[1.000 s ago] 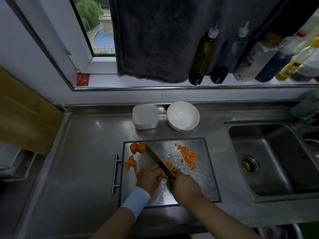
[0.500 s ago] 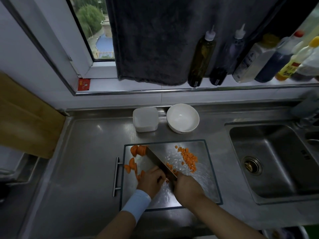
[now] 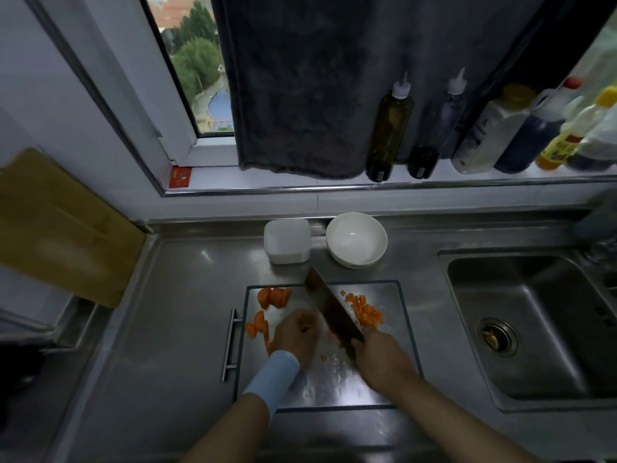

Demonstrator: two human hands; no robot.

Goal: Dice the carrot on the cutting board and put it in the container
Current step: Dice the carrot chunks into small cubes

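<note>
Head view, nearest first: my left hand (image 3: 295, 332), with a pale wristband (image 3: 273, 372) just behind it, sits low on the steel cutting board (image 3: 334, 385). Its fingers are curled under, knuckles turned toward the blade. I take that for a guard against the edge. Whether they pin a piece of carrot I cannot tell, since the hand covers the spot and is blurred.

Just right of it, my right hand (image 3: 377, 357) is clamped round the handle of the knife (image 3: 330, 309). The broad blade slants away and leftward, and looks lifted off the board, as between chops.

The blade splits the work into two. The diced carrot (image 3: 365, 312) is heaped on its right, out of the way. The uncut carrot slices (image 3: 258, 325) lie to the left by my holding hand, ready to feed in, with a thicker stack of carrot rounds (image 3: 273, 297) at the board's far left corner. So I judge the dicing partly done.

Beyond the board's far edge stands the white container (image 3: 287, 240), with no carrot showing in it, and a white bowl (image 3: 356, 238) just beside it. Both are near enough for a short transfer. The sink (image 3: 534, 329) lies well apart to the right.
</note>
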